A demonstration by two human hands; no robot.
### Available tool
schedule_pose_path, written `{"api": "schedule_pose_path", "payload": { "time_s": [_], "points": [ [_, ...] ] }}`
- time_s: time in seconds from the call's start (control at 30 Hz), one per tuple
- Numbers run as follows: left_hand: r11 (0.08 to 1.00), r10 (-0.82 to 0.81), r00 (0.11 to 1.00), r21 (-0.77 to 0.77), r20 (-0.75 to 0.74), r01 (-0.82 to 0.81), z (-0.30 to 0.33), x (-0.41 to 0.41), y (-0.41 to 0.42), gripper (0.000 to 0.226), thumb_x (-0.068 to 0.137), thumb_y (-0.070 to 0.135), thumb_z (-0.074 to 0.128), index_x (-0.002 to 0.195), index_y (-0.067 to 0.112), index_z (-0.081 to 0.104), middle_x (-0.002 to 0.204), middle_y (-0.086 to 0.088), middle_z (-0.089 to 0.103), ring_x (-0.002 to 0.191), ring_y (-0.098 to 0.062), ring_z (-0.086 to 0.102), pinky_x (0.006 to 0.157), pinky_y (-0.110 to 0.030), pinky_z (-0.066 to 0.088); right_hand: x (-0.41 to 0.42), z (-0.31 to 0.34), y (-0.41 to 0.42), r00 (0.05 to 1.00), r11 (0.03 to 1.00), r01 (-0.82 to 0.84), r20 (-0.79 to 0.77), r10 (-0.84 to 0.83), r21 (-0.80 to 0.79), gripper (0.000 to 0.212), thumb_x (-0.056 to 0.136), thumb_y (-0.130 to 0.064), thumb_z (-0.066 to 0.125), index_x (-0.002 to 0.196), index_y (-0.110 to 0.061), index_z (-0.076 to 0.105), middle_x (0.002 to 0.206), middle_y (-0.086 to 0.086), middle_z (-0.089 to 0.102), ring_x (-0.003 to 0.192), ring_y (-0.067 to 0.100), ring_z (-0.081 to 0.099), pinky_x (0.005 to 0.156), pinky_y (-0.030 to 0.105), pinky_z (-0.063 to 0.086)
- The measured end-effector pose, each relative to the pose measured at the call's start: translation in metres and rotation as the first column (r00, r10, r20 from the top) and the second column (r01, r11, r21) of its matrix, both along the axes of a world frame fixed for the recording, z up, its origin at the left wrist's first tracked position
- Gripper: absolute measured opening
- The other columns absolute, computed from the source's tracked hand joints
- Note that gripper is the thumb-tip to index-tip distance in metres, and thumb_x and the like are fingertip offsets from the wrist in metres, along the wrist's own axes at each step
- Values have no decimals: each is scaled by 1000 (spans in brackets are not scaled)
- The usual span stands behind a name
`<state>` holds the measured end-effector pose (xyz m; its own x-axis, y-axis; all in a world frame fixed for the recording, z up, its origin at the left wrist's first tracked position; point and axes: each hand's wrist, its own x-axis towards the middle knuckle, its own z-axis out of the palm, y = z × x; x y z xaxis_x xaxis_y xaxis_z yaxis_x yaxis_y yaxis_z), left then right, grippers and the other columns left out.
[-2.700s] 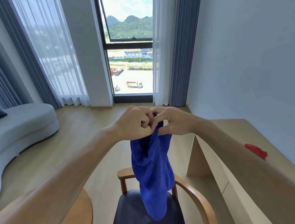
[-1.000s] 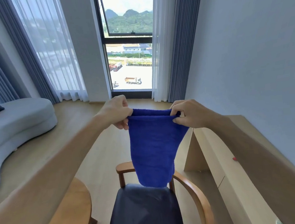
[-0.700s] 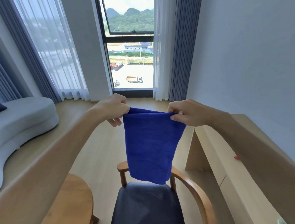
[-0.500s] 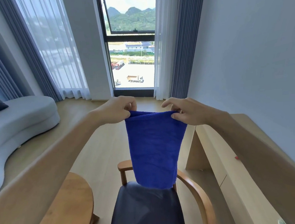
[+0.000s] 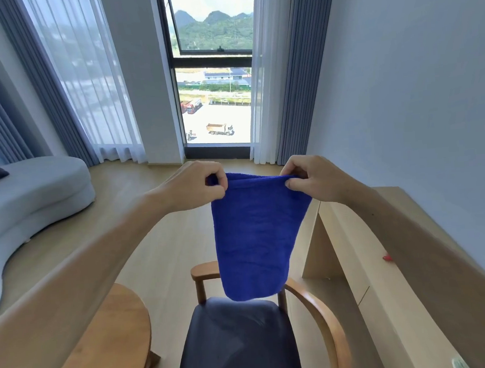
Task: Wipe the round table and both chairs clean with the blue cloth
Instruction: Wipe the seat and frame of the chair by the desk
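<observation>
In a bright room by a tall window, both hands, left hand [image 5: 190, 186] and right hand [image 5: 313, 178], pinch the top corners of the blue cloth [image 5: 254, 235], which hangs lengthwise straight down over the chair [image 5: 242, 343], the round worktop [image 5: 103, 348] lying nearer the left hand.

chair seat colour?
Dark navy, near black; the chair seat shows in the head view, with a wooden frame.

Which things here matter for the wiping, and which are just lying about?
For the job:
blue terry cloth, pinched by left hand and right hand
round wooden table
wooden chair, dark seat

Lying about:
grey curved sofa
small red object
</observation>
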<state>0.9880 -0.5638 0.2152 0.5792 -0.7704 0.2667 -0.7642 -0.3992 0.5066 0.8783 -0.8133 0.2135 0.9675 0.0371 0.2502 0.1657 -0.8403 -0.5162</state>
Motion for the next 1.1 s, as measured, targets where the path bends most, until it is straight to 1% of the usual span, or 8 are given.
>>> {"api": "schedule_pose_path", "payload": {
  "time_s": [0.17,0.3,0.43,0.57,0.7,0.77,0.93,1.1],
  "points": [
    [998,35,998,-59,44,-33,-4,-3,-1,33,79,10,70,86,28,43,80,14,55,69,10,52,54,-5,40,0,1,2,998,998,16,66,-20,59,19,96,-9,52,102,-24,62,90,-13,64,82,2,61,66,9,47],
    [977,100,983,-171,-156,-126,-4,2,1,35,84,14,70,108,27,49,92,15,62,82,-5,61,61,-10,47,1,3,1,993,999,42,109,-44,26,22,98,-12,51,112,-21,65,90,-21,60,85,-2,57,71,7,40],
    [969,63,971,-218,-232,-115,-4,2,1,19,89,12,64,92,29,57,90,8,65,82,-6,64,63,-13,49,1,4,1,997,999,24,78,-21,-32,25,95,-6,50,110,-20,64,89,-19,59,82,-3,56,66,4,40],
    [962,5,970,-263,-242,-70,0,-11,-11,18,89,13,65,89,29,58,86,9,68,82,-6,65,65,-15,52,4,8,3,995,988,45,-85,-58,-145,38,87,0,50,121,-15,58,97,-7,61,86,5,57,73,20,45],
    [948,-13,967,-312,-254,-70,4,-26,-36,22,80,12,74,87,25,59,78,9,69,72,-5,67,63,-15,53,9,11,37,992,996,-85,-99,82,-17,76,81,-34,67,146,-27,28,119,-16,55,103,3,54,82,16,42],
    [947,11,960,-305,-280,-100,7,-31,-42,23,76,11,77,87,20,59,77,7,69,70,-6,66,65,-18,54,14,15,50,993,994,-112,-48,112,-9,66,80,-40,70,138,-27,41,105,-19,60,92,2,59,79,15,46],
    [938,-87,869,-335,-487,-94,-1,-28,-26,17,83,6,69,94,14,59,91,-3,70,84,-14,68,73,-23,55,13,21,46,996,990,-75,29,79,-116,21,83,-26,72,101,-16,68,80,-11,62,75,0,56,65,19,41],
    [996,-38,904,55,-425,68,-63,-34,-16,26,89,10,63,113,19,62,107,0,66,92,-13,59,79,-19,48,10,23,49,998,998,-57,36,57,3,8,83,-17,71,91,-16,71,82,-5,69,80,6,62,71,20,49]
  ]
}}
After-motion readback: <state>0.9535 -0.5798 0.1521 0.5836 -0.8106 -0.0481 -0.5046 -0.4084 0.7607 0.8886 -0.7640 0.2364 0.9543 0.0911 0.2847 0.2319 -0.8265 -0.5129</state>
